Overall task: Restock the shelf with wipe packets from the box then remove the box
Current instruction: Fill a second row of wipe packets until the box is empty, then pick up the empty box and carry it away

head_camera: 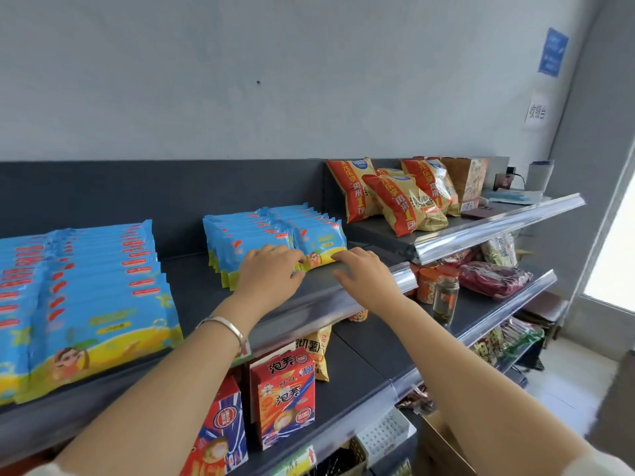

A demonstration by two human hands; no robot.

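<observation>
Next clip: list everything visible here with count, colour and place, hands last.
wipes: two rows, blue and yellow, top tier, left and middle
shelf: several tiers, dark grey, against the wall
chip bags: about four, red and yellow, raised tier at right
snack boxes: two, red and orange, tier below the wipes
jar: one, clear glass, second tier, right
cans: a few, orange, left of the jar
poster: one, blue, wall, upper right
bracelet: one, silver, left wrist
left hand: grips the middle row's front packet at its lower edge
right hand: fingers touch that packet's right end
</observation>
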